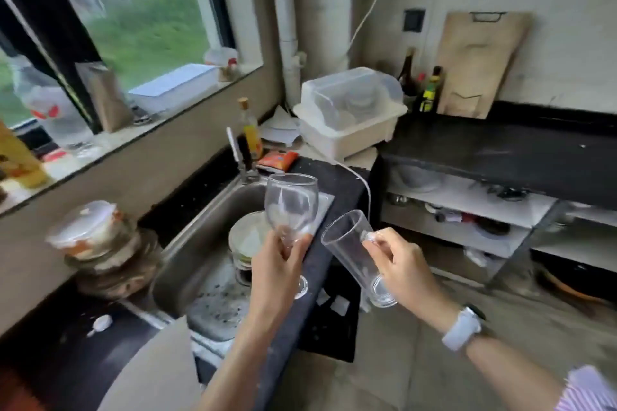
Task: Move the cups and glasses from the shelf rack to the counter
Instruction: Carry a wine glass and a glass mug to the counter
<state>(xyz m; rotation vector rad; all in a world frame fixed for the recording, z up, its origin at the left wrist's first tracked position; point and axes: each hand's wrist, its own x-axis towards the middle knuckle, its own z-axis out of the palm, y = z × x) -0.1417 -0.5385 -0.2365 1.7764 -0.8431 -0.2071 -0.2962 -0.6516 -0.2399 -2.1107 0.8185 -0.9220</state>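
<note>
Both forearms are bare. The left hand (278, 264) wears nothing. Just behind the right hand (402, 269), the wrist carries a watch (465, 327) with a pale band and dark face. Further behind the watch, a striped sleeve (586, 390), pink-and-white, begins.

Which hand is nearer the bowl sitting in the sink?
Left. The left hand, gripping the wine glass, is right beside the bowl. The right hand, holding the tall glass, is farther right, past the counter edge.
</note>
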